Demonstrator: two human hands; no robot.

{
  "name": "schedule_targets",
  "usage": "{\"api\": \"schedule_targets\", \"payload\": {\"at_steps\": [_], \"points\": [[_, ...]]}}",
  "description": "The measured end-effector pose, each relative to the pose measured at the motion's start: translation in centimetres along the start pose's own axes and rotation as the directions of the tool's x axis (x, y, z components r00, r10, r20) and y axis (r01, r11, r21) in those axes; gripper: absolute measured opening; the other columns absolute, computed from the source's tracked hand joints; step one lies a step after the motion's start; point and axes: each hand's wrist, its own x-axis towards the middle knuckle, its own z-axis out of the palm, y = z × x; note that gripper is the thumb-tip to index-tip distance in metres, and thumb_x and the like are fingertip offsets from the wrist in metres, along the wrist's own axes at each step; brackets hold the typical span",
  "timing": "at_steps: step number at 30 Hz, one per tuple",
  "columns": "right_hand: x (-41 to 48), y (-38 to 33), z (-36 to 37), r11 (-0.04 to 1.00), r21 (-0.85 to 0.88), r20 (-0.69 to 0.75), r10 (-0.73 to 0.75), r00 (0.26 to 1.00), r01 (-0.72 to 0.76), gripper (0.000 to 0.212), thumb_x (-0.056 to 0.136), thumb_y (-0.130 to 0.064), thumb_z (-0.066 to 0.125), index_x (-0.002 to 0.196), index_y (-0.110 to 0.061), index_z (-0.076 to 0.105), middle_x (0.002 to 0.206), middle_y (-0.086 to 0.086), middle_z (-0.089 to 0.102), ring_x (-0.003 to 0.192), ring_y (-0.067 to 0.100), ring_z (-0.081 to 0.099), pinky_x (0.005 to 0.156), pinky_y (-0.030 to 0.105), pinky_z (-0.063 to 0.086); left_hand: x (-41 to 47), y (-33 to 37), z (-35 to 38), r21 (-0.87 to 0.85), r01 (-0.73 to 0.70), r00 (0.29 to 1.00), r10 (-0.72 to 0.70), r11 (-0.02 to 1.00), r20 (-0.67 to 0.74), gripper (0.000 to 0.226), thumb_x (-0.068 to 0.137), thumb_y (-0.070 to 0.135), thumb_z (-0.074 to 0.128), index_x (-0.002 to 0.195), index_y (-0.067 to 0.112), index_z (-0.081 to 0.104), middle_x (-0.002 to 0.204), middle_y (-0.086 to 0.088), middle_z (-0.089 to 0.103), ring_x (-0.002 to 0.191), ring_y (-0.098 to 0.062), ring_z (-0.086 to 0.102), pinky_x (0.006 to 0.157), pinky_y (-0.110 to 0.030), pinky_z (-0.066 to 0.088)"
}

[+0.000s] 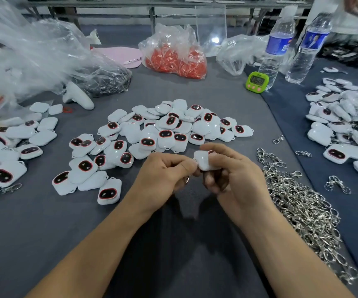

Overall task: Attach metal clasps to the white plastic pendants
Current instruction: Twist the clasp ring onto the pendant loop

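My right hand (234,175) grips one white plastic pendant (204,161) above the grey table (45,233), its back turned toward me. My left hand (165,175) pinches a metal clasp (187,179) at the pendant's left edge; most of the clasp is hidden by the fingers. A heap of loose white pendants (163,130) with dark oval faces lies just beyond my hands. A pile of silver metal clasps (302,207) spreads along the table to the right of my right hand.
More pendants lie at the left (8,151) and right (341,125). Behind are a bag of orange parts (173,57), a bag of dark clasps (103,80), a green timer (257,82) and two water bottles (278,46). Another person's hand (355,5) is at the top right.
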Motion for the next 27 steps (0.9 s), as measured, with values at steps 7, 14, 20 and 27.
{"api": "schedule_targets", "payload": {"at_steps": [7, 14, 20, 27], "points": [[-1.0, 1.9, 0.4, 0.505, -0.764, 0.121, -0.499, 0.858, 0.402, 0.023, 0.086, -0.015, 0.064, 0.1, -0.033, 0.071, 0.075, -0.016, 0.068, 0.062, 0.004, 0.061, 0.059, 0.016, 0.046, -0.5, 0.6, 0.2, 0.96, -0.171, 0.972, 0.195, 0.222, 0.129, 0.029, 0.094, 0.041, 0.049, 0.071, 0.023, 0.055, 0.075, 0.0, 0.066, 0.072, -0.022, 0.063, 0.057, -0.033, 0.036], [0.3, 0.4, 0.0, 0.909, -0.36, -0.096, -0.261, 0.961, 0.211, 0.026, 0.091, 0.003, 0.057, 0.095, -0.016, 0.074, 0.063, 0.001, 0.064, 0.042, 0.016, 0.048, 0.04, 0.022, 0.034, -0.5, -0.1, 0.7, 0.74, -0.153, 0.96, 0.277, 0.655, -0.048, 0.033, 0.09, 0.048, 0.052, 0.074, 0.025, 0.07, 0.058, 0.005, 0.061, 0.055, -0.012, 0.054, 0.052, -0.035, 0.037], [0.5, -1.8, -1.7, 0.919, -0.391, 0.066, 0.084, 0.994, -0.052, 0.022, 0.093, 0.006, 0.054, 0.101, -0.006, 0.072, 0.067, 0.012, 0.067, 0.042, 0.018, 0.051, 0.036, 0.023, 0.035, 0.4, -0.8, 0.0, 0.499, 0.016, 0.976, 0.095, 0.866, -0.196, 0.008, 0.076, 0.036, 0.083, 0.075, 0.039, 0.075, 0.055, 0.012, 0.065, 0.05, -0.005, 0.057, 0.057, -0.036, 0.051], [0.3, -5.5, -5.8, 0.806, 0.542, -0.15, -0.184, 0.971, 0.237, 0.041, 0.08, -0.007, 0.069, 0.121, -0.001, 0.068, 0.112, 0.012, 0.074, 0.097, 0.021, 0.075, 0.083, 0.03, 0.06, 0.5, -1.3, -0.4, 0.621, 0.038, 0.939, 0.185, 0.783, -0.291, 0.017, 0.082, 0.034, 0.079, 0.098, 0.036, 0.075, 0.061, 0.012, 0.061, 0.064, -0.005, 0.058, 0.07, -0.031, 0.052]]}}
